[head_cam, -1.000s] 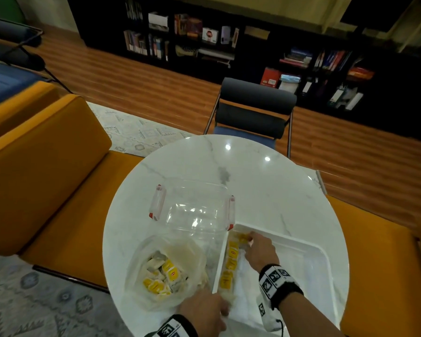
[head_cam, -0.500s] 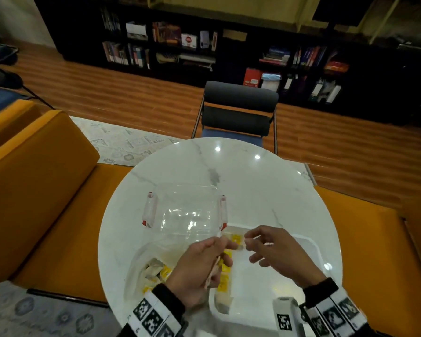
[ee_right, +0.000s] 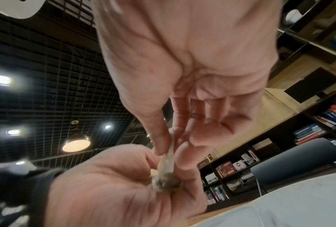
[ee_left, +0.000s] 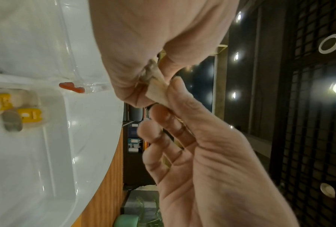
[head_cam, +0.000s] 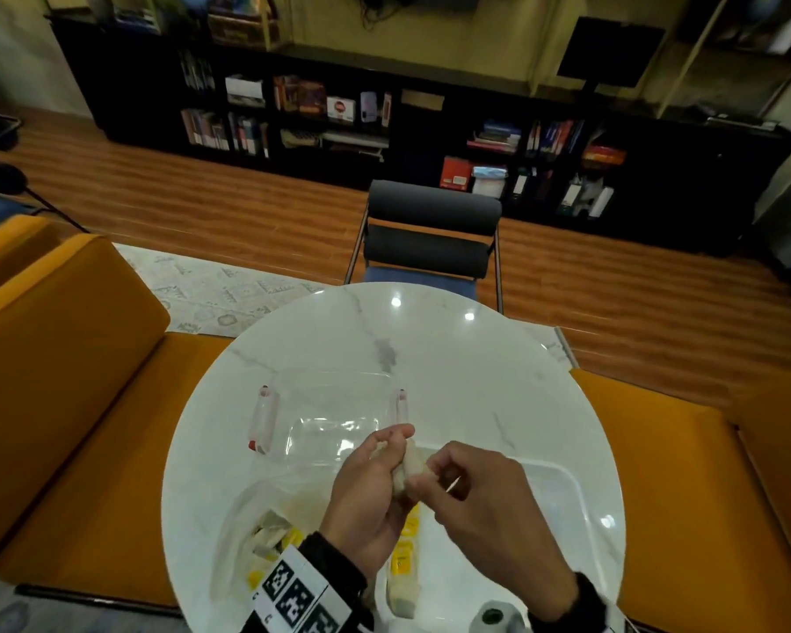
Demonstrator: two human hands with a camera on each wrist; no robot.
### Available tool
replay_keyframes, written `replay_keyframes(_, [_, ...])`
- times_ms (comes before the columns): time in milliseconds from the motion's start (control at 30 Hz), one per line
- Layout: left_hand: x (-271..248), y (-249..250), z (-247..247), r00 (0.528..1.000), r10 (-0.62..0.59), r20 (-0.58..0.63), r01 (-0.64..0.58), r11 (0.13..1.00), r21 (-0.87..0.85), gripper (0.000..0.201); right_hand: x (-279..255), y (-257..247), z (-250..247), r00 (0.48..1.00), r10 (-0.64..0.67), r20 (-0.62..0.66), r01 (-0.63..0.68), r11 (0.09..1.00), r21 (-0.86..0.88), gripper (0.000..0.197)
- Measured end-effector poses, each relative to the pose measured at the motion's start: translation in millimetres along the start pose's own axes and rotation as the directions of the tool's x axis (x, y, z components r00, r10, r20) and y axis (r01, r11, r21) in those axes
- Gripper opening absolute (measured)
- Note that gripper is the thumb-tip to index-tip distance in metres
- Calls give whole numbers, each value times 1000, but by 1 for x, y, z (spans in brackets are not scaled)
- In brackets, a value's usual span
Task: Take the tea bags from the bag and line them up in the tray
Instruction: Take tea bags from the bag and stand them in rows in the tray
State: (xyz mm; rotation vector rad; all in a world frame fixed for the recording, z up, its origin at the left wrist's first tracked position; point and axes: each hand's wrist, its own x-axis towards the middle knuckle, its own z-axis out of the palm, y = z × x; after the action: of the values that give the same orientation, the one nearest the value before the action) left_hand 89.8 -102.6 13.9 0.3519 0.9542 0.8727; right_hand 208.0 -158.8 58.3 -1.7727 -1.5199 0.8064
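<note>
Pale paper tea bag [head_cam: 409,466] held up over white tray [head_cam: 581,491], pinched from both sides: left hand [head_cam: 368,500] curled round lower end, right hand [head_cam: 480,504] nipping upper end btwn thumb & forefinger, other fingers loose. Yellow-tagged tea bags [head_cam: 405,548] lined along tray's left edge. More in plastic bag [head_cam: 243,518] just left of tray. Clear lid [head_cam: 334,418] beyond, on marble table [head_cam: 453,358].

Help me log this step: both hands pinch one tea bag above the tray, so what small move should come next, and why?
Probably the left hand lets go and the right hand lowers the tea bag into the tray, at the far end of the row of yellow-tagged bags. The bag is held above the tray, not yet placed.
</note>
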Motion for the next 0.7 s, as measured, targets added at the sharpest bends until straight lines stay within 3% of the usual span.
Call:
replay_keyframes(67, [-2, 2, -3, 999, -49, 3, 49, 997, -60, 21, 5, -1, -6, 1000, -16, -19, 17, 999, 37, 18])
replay_keyframes(233, [-9, 9, -6, 983, -147, 110, 159, 981, -108, 29, 13, -11, -22, 989, -69, 131, 48, 986, 159, 15])
replay_keyframes(400, [-9, 11, -10, 948, -201, 245, 216, 976, -34, 49, 16, -8, -28, 982, -4, 191, -57, 949, 311, 14])
replay_keyframes(700, [-7, 8, -11, 939, -244, 242, 243, 970, 33, 18, 16, -1, -41, 977, 46, 208, -139, 878, 458, 5])
